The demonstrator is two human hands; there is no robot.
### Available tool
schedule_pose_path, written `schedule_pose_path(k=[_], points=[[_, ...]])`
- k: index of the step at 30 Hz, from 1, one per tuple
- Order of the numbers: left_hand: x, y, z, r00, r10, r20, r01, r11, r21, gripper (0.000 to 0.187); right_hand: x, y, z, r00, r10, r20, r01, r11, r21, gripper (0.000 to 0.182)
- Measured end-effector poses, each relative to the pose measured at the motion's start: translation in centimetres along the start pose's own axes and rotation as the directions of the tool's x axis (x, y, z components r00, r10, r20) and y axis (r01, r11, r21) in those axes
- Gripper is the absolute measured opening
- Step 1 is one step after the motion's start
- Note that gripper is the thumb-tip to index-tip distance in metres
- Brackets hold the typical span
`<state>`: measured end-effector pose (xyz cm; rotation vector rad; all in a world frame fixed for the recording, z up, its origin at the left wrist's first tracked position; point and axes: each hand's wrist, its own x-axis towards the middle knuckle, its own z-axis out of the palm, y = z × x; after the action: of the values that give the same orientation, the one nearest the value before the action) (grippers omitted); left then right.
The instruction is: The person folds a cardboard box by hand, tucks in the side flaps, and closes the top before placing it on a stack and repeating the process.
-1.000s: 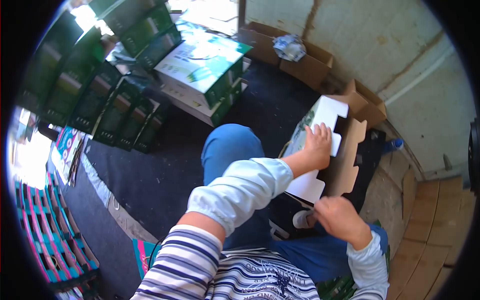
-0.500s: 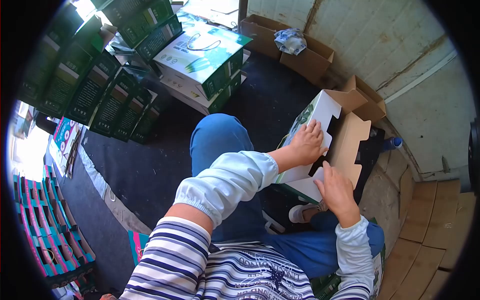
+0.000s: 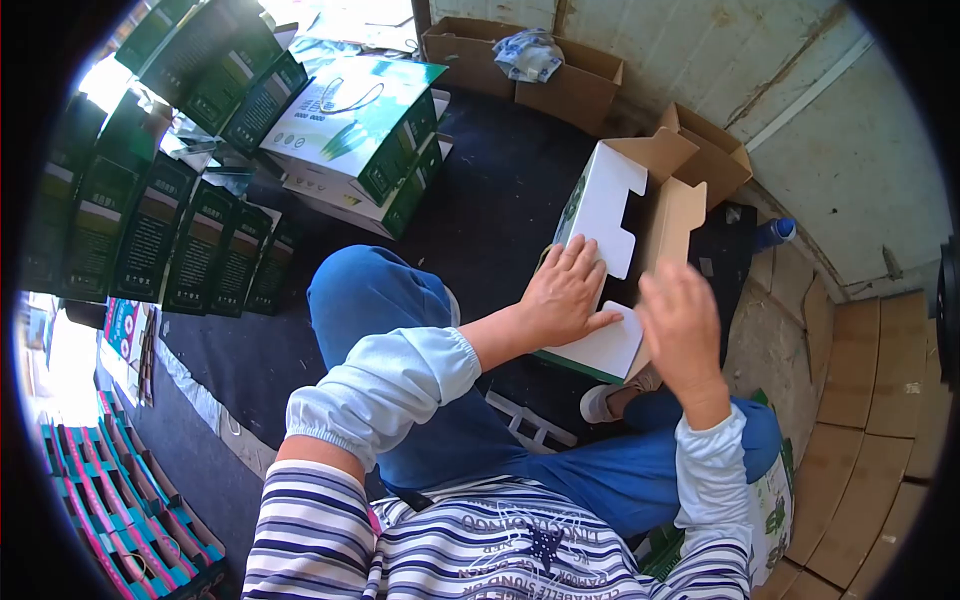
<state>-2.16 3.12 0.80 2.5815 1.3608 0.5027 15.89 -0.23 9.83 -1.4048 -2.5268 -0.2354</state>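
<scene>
A carton (image 3: 599, 195) with white outer faces and brown inner flaps lies tilted before me, its long top side open. My left hand (image 3: 560, 300) rests flat on its white face, fingers spread and thumb pointing toward a small white end flap (image 3: 607, 343). Just right of that flap my right hand (image 3: 684, 335) is raised over the near end of the brown flap (image 3: 672, 225). Its fingers are bent, a little apart and blurred, with nothing visible in them. Whether it touches the carton cannot be made out.
Green-and-white boxes (image 3: 335, 120) stand beyond my knee, with dark green cartons (image 3: 187, 225) stacked at left. Pink-and-teal trays (image 3: 130, 500) lie lower left. Open brown boxes (image 3: 570, 95) line the wall. A blue bottle (image 3: 775, 233) and flat brown cartons (image 3: 850, 400) are at right.
The view has shifted. My right hand has lifted away from the small end flap and its fingers have bent. My left hand stays on the white face, now nearer the end flap.
</scene>
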Motion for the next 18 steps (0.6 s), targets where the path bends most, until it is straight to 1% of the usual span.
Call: schedule_pose_path(k=[2, 3, 4, 5, 6, 8, 9, 11, 12, 13, 14, 16, 18], points=[[-0.2, 0.2, 0.3, 1.0, 0.019, 0.01, -0.019, 0.998, 0.056, 0.072, 0.8, 0.8, -0.8, 0.97, 0.142, -0.198, -0.12, 0.986, 0.117, 0.043], [-0.2, 0.1, 0.7, 0.999, 0.028, 0.018, -0.029, 0.996, 0.079, 0.073, 0.9, 1.5, -0.3, 0.959, 0.225, -0.174, -0.165, 0.938, 0.305, 0.044], [-0.2, 0.3, 0.6, 0.999, 0.036, 0.026, -0.039, 0.994, 0.105, 0.074, 0.8, 2.2, 0.9, 0.943, 0.302, -0.138, -0.202, 0.853, 0.482, 0.046], [-0.3, 0.5, 0.5, 0.998, 0.03, 0.048, -0.035, 0.993, 0.11, 0.073, 0.7, 2.7, 1.8, 0.925, 0.369, -0.091, -0.229, 0.732, 0.641, 0.048], [-0.3, 0.6, 0.5, 0.999, 0.032, 0.04, -0.036, 0.994, 0.105, 0.072, 0.7, 2.9, 2.2, 0.956, 0.294, -0.011, -0.216, 0.725, 0.654, 0.049], [-0.6, 0.9, 0.7, 0.999, 0.029, 0.022, -0.031, 0.995, 0.096, 0.072, 0.9, 2.0, 3.3, 0.982, 0.182, -0.052, -0.113, 0.786, 0.608, 0.05], [-0.9, 1.1, 0.7, 0.999, 0.029, -0.012, -0.029, 0.998, 0.057, 0.068, 1.0, 1.6, 4.0, 0.987, 0.152, -0.049, -0.095, 0.806, 0.584, 0.049], [-1.5, 1.7, 0.6, 0.999, 0.009, -0.035, -0.008, 0.999, 0.043, 0.068, 1.0, 1.1, 5.3, 0.995, 0.094, -0.042, -0.057, 0.844, 0.533, 0.049], [-1.9, 2.0, 0.4, 0.999, 0.002, -0.049, 0.0, 0.999, 0.036, 0.068, 1.0, 0.8, 5.9, 0.996, 0.079, -0.033, -0.052, 0.865, 0.5, 0.049], [-2.3, 2.4, 0.1, 0.994, -0.034, -0.102, 0.033, 0.999, -0.006, 0.062, 1.0, 0.7, 6.4, 0.998, 0.064, -0.026, -0.045, 0.884, 0.465, 0.049], [-2.9, 2.8, -0.1, 0.993, -0.072, -0.095, 0.068, 0.997, -0.041, 0.059, 1.0, 0.5, 6.8, 0.999, 0.051, -0.018, -0.038, 0.902, 0.43, 0.049], [-4.3, 3.7, -0.7, 0.979, -0.101, -0.178, 0.086, 0.992, -0.09, 0.059, 0.9, 0.4, 7.2, 0.998, 0.063, 0.004, -0.059, 0.901, 0.43, 0.047], [-4.9, 5.5, -1.7, 0.975, -0.044, -0.217, 0.019, 0.993, -0.113, 0.063, 0.7, 0.3, 8.3, 0.996, 0.081, 0.029, -0.086, 0.894, 0.439, 0.045]])
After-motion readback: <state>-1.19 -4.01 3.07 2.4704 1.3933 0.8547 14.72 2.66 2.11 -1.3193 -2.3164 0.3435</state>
